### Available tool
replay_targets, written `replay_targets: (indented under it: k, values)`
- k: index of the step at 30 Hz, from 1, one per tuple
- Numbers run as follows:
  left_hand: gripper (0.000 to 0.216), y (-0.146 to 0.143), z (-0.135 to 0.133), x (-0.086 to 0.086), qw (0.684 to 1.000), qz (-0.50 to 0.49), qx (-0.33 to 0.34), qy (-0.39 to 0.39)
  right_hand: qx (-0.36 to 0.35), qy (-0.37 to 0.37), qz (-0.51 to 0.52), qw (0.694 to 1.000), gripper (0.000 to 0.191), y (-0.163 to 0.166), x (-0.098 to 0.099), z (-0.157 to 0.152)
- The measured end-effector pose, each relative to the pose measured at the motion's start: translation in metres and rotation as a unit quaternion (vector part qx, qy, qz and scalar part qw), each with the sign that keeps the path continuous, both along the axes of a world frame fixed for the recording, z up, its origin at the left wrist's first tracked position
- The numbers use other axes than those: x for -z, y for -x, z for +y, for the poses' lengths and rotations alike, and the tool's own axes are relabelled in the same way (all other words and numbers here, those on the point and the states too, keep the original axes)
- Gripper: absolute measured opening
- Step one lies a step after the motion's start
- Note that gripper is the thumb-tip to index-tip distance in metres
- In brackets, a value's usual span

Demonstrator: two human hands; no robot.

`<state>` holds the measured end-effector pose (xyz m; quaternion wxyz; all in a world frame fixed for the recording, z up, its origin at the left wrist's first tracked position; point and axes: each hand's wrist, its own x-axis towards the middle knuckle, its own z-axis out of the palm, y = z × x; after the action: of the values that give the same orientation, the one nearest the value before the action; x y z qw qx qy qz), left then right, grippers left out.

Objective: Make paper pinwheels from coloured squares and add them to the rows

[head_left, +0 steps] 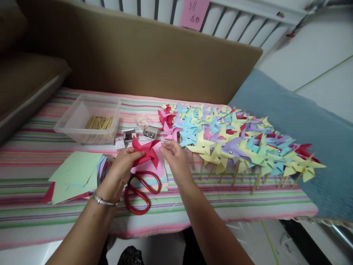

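Observation:
My left hand [121, 167] pinches a red paper pinwheel [145, 151] and holds it up over the striped tablecloth [33, 154]. My right hand [174, 156] is just right of the pinwheel, fingers pinched together near its edge; whether something small is in them I cannot make out. Red-handled scissors [140, 193] lie below the hands on a stack of pink paper [154, 171]. Two small open boxes of pins [150, 131] stand behind the pinwheel.
A large spread of finished pinwheels on sticks [234, 143] covers the table's right half. A clear plastic tub with wooden sticks [91, 119] stands at the back left. Green and red paper squares [75, 175] lie at the left. A brown sofa back [143, 51] rises behind.

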<state>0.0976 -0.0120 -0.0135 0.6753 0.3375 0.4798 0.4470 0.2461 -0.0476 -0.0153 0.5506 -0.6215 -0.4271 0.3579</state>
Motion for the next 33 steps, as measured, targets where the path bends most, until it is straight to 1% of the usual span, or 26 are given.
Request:
replay_targets:
  k: [2, 3, 6, 8, 10, 12, 16, 23, 26, 28, 30, 32, 33]
  values:
    - [0.020, -0.001, -0.001, 0.000, 1.000, -0.008, 0.000, 0.000, -0.046, 0.050, 0.096, 0.993, 0.029, 0.001, 0.001, 0.000]
    - [0.021, -0.001, -0.001, 0.001, 1.000, -0.007, 0.002, -0.001, -0.070, 0.064, 0.126, 0.987, 0.028, 0.003, 0.001, 0.000]
    - [0.020, -0.004, -0.002, 0.005, 1.000, 0.002, 0.004, -0.008, -0.116, 0.072, 0.155, 0.978, 0.019, 0.007, -0.001, -0.002]
    - [0.019, -0.007, -0.004, 0.006, 1.000, 0.001, 0.005, -0.010, -0.123, 0.070, 0.144, 0.979, 0.017, 0.007, -0.002, -0.002]
    - [0.018, -0.010, -0.007, 0.006, 1.000, -0.006, 0.006, -0.001, -0.123, 0.068, 0.132, 0.981, 0.020, 0.006, -0.001, -0.002]
    - [0.017, -0.014, -0.010, 0.005, 1.000, -0.022, 0.002, 0.009, -0.124, 0.068, 0.117, 0.983, 0.022, 0.004, 0.002, -0.002]
    - [0.015, -0.015, -0.013, 0.002, 0.998, -0.055, 0.019, 0.007, -0.130, 0.058, 0.074, 0.987, 0.020, 0.000, 0.008, 0.001]
    - [0.013, -0.005, -0.017, -0.005, 0.997, -0.075, 0.016, 0.003, -0.153, 0.054, 0.062, 0.985, 0.018, 0.007, 0.006, -0.002]
    - [0.012, 0.003, -0.019, -0.006, 0.998, -0.057, 0.007, -0.003, -0.160, 0.048, 0.039, 0.985, 0.018, 0.014, 0.004, -0.007]
    - [0.013, 0.014, -0.017, -0.008, 0.999, -0.041, -0.017, -0.020, -0.163, 0.033, 0.028, 0.986, 0.018, 0.018, 0.004, -0.008]
    - [0.014, 0.030, -0.014, -0.012, 0.996, -0.036, -0.069, -0.046, -0.152, 0.017, -0.015, 0.988, 0.022, 0.022, 0.004, -0.007]
    - [0.016, 0.049, -0.009, -0.019, 0.986, -0.055, -0.140, -0.077, -0.139, 0.013, -0.122, 0.983, 0.027, 0.026, 0.005, -0.001]
    - [0.016, 0.059, -0.006, -0.023, 0.976, -0.067, -0.180, -0.098, -0.136, 0.017, -0.184, 0.973, 0.028, 0.030, 0.006, 0.005]
